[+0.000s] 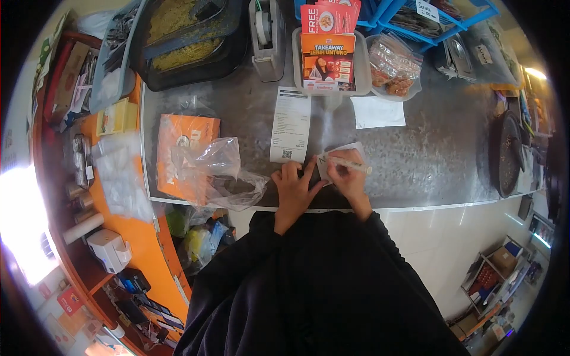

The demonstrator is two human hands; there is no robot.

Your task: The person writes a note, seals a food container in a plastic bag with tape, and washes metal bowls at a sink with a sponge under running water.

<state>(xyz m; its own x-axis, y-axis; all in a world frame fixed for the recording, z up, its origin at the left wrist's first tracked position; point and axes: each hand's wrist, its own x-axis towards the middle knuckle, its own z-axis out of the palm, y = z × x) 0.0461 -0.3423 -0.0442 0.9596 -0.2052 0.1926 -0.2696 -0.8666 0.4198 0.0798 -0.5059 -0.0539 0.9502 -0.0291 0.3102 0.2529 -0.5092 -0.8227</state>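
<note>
My right hand [349, 183] is closed around a white marker pen [360, 166], its tip end over a small white paper slip [358, 147] on the metal table. Green pen strokes show on the slip. My left hand [292, 193] lies on the table with its fingers spread, thumb and index finger at the slip's left edge. Just above the left fingers is a long printed receipt [291, 123] with a QR code at its bottom. To the left, an orange box [172, 142] sits inside a clear plastic bag [225, 157].
Along the back stand a black tray [141, 56] of yellow food, a tape dispenser [268, 50], a container of flyers [328, 56] and a bag of red-brown food [394, 65]. White paper [378, 111] lies right of centre. A dark round stone mortar [506, 157] is far right.
</note>
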